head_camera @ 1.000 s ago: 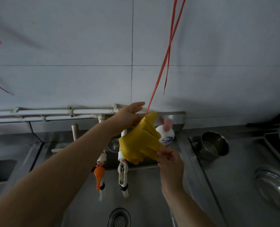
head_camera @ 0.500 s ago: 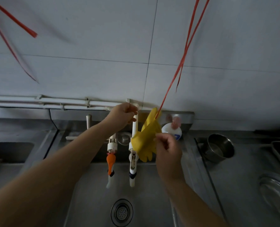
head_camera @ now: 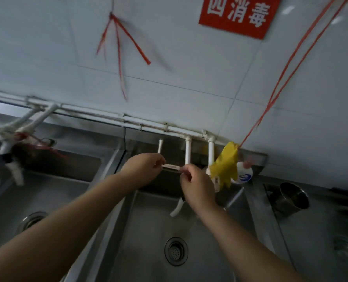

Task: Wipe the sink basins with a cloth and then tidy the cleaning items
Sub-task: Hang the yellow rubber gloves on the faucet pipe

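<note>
A yellow cloth (head_camera: 226, 165) hangs from a red string (head_camera: 274, 94) beside the white taps, above the back of the middle sink basin (head_camera: 148, 231). Neither hand touches it. My left hand (head_camera: 142, 169) and my right hand (head_camera: 197, 184) are left of the cloth, over the basin's back edge. Each pinches one end of a short white horizontal bar (head_camera: 170, 166) by the tap pipes. My right hand hides the tap's lower body. A white detergent bottle (head_camera: 243, 176) sits behind the cloth.
A second basin (head_camera: 47, 200) lies to the left under more white taps (head_camera: 4, 151). A steel cup (head_camera: 293, 198) lies on the right counter. White pipes (head_camera: 108, 119) run along the tiled wall; a red sign (head_camera: 238, 15) hangs above.
Both hands have let go of the yellow cloth, which now hangs by itself on the string. They moved left to the white bar. The view swung up and left.
</note>
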`<state>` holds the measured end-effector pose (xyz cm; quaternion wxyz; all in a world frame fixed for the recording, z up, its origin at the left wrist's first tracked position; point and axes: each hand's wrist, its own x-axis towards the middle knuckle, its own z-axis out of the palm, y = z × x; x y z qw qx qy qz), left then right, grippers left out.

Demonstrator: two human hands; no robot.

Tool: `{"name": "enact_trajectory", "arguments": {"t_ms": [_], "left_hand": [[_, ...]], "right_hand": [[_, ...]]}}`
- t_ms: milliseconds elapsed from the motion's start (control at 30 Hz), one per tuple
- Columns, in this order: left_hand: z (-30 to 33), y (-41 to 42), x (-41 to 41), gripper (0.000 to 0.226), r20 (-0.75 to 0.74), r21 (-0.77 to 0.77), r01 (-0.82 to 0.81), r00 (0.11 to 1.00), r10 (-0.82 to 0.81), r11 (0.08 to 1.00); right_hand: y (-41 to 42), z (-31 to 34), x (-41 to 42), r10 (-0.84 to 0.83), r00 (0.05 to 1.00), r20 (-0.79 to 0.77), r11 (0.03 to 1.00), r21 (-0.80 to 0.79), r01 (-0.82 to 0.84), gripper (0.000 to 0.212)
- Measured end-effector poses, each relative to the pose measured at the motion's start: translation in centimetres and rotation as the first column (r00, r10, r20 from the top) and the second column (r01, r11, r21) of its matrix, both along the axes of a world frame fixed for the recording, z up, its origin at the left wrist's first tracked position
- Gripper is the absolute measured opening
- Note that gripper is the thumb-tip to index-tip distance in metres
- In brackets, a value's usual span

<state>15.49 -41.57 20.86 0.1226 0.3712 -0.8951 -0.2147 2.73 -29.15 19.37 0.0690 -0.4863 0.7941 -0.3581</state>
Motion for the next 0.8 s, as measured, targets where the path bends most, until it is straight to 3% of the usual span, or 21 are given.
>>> {"name": "enact_trajectory", "arguments": {"t_ms": [167, 367, 600, 800], "left_hand": [[-0.8, 0.8, 16.5, 0.024, 0.175, -0.052, -0.041, 0.983, 0.049, 0.998], [-1.6, 2.9, 41.6, 0.026, 0.347, -0.085, -0.184, 0.916, 0.202, 0.979], [-1.9, 7.8, 65.8, 0.022, 0.485, -0.213, -0.468, 0.712, 0.508, 0.858], [-3.3, 9.8, 77.0, 0.027, 0.497, -0.173, -0.671, 0.573, 0.652, 0.721]], "right_hand": [[-1.9, -0.3, 12.5, 0.241, 0.961, -0.135, 0.921, 0.344, -0.182, 0.013], [-5.2, -2.5, 31.6, 0.537, 0.788, -0.301, 0.754, 0.590, -0.288, 0.017], [-8.7, -4.1, 52.6, 0.777, 0.519, -0.357, 0.600, 0.671, -0.436, 0.024], [-11.1, -4.3, 64.9, 0.883, 0.349, -0.313, 0.467, 0.655, -0.594, 0.013]]}}
